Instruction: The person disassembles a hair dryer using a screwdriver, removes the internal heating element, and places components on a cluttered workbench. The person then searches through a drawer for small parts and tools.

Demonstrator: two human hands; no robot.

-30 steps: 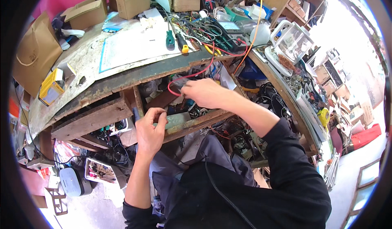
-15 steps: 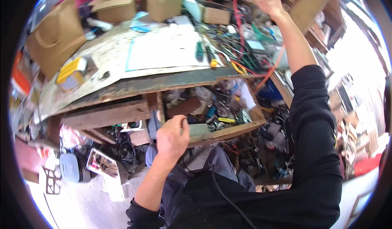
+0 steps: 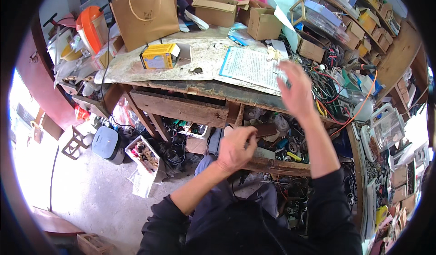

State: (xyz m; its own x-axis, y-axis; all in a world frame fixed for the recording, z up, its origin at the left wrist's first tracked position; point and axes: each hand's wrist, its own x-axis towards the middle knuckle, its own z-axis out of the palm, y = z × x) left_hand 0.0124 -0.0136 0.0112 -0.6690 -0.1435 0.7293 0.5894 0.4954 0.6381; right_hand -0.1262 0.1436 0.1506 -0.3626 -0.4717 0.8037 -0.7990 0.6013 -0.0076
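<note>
My left hand [image 3: 237, 148] is closed, its fingers curled in at the front of a pulled-out wooden drawer [image 3: 278, 165]. Whatever it may hold is hidden by the fingers. Just beyond it, inside the drawer, lies a flat brown block [image 3: 265, 130]. A yellow-handled tool [image 3: 294, 156] rests among the jumbled small parts there. My right hand [image 3: 297, 90], blurred by motion, hovers over the workbench's front edge with fingers apart and nothing visible in them. Near its fingertips a written sheet [image 3: 247, 68] lies on the bench.
On the bench stand a brown paper bag [image 3: 147, 16], a yellow light-bulb box [image 3: 159, 56] and cardboard boxes [image 3: 213, 10]. Tangled cables [image 3: 320, 84] and an orange-corded tool [image 3: 367, 67] lie at the right. A grey bin [image 3: 108, 143] and a white box of parts [image 3: 144, 154] stand on the floor.
My right hand has come down from the shelf area at the far right to above the bench edge. My left hand stays closed by the drawer. The view has swung left.
</note>
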